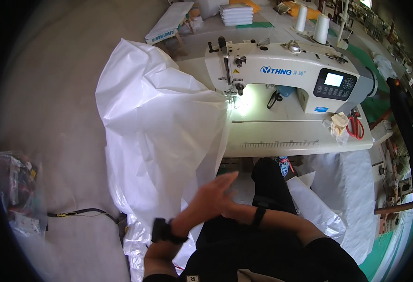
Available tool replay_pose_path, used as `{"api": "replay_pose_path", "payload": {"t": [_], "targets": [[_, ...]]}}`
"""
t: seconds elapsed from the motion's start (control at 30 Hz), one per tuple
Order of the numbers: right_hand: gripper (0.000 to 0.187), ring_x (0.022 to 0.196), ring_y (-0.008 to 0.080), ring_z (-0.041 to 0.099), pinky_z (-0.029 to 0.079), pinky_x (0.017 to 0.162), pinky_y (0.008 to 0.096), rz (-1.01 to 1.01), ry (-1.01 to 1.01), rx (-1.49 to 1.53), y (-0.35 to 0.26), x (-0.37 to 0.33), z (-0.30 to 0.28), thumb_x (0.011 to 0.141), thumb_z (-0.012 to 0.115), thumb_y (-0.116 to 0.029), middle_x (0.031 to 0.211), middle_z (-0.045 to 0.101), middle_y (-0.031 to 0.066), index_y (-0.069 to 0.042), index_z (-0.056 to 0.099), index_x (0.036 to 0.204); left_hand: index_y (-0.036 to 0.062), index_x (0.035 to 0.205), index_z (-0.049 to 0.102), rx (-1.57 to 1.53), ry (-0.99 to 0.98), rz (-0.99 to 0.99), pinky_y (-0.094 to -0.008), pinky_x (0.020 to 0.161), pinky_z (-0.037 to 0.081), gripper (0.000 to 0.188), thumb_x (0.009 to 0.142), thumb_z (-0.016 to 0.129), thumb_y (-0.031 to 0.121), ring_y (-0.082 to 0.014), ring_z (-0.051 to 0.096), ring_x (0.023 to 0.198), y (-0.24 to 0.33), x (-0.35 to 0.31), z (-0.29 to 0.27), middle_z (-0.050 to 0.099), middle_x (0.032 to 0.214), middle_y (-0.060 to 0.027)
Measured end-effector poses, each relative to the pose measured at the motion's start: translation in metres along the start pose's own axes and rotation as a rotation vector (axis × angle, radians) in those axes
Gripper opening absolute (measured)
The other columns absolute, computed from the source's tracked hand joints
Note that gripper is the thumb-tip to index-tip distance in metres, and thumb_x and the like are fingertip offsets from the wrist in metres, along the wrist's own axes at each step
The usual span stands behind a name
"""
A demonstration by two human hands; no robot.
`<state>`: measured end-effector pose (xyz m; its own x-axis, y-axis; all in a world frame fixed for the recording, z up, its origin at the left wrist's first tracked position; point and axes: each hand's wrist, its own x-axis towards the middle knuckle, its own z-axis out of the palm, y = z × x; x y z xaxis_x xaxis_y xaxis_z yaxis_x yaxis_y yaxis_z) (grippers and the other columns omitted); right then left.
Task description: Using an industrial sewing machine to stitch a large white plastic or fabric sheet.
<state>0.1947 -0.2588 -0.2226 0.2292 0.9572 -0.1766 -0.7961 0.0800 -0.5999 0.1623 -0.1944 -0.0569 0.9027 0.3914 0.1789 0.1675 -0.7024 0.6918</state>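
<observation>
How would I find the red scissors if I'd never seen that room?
Find the big white sewing machine on its pale table. Look at the table's right end, where a crumpled cream scrap lies. Just to the right of that scrap are the scissors, set apart by their bright red looped handles.

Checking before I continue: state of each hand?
Left hand: open, fingers extended, nothing visible held.
Right hand: blurred, partly hidden at the left hand; can't tell.
</observation>
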Motion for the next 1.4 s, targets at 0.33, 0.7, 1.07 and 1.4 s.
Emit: {"api": "replay_pose_path", "payload": {"t": [0.33, 0.7, 1.07, 1.4], "targets": [[0.037, 0.100, 0.0234, 0.059, 0.048, 0.090, 0.0376, 0.586, -0.067, -0.446, -0.019, -0.030, -0.011, 0.093, 0.054, -0.025, 0.113, 0.058, 0.0108, 0.000, 0.051, 0.119, 0.0029, 0.113, 0.059, 0.472, 0.829, -0.287, -0.0356, 0.087, 0.046, 0.029, 0.087, 0.059, 0.016, -0.0291, 0.059, 0.100, -0.077, -0.087, -0.089, 0.063, 0.109, -0.0140], [0.028, 0.078, 0.0175, 0.062, 0.052, 0.075, 0.0299, 0.561, -0.164, -0.688, -0.048, -0.037, -0.005, 0.093, 0.053, -0.027, 0.088, 0.063, 0.0086, -0.001, 0.061, 0.102, 0.0054, 0.100, 0.064, 0.728, 0.524, -0.060, -0.0395, 0.082, 0.045, 0.026, 0.080, 0.064, 0.021, -0.0298, 0.059, 0.093, -0.008, 0.011, -0.164, 0.064, 0.099, -0.0139], [0.027, 0.074, 0.0215, 0.066, 0.053, 0.062, 0.0294, 0.249, -0.182, -0.291, -0.143, 0.019, 0.056, 0.094, 0.051, -0.020, 0.100, 0.063, 0.0097, -0.001, 0.053, 0.112, 0.0053, 0.098, 0.066, 1.020, 0.375, -0.422, -0.0342, 0.085, 0.045, 0.024, 0.081, 0.063, 0.021, -0.0256, 0.057, 0.096, -0.116, -0.122, -0.067, 0.063, 0.099, -0.0113], [0.021, 0.056, 0.0109, 0.052, 0.038, 0.046, 0.0241, 0.337, -0.244, 0.231, -0.120, 0.115, 0.087, 0.088, 0.063, -0.025, 0.074, 0.054, 0.0013, -0.009, 0.051, 0.082, 0.0022, 0.096, 0.065, 0.948, 0.730, -0.462, -0.0323, 0.074, 0.050, 0.014, 0.087, 0.057, 0.010, -0.0177, 0.060, 0.086, -0.077, -0.221, -0.112, 0.064, 0.090, -0.0082]]}}
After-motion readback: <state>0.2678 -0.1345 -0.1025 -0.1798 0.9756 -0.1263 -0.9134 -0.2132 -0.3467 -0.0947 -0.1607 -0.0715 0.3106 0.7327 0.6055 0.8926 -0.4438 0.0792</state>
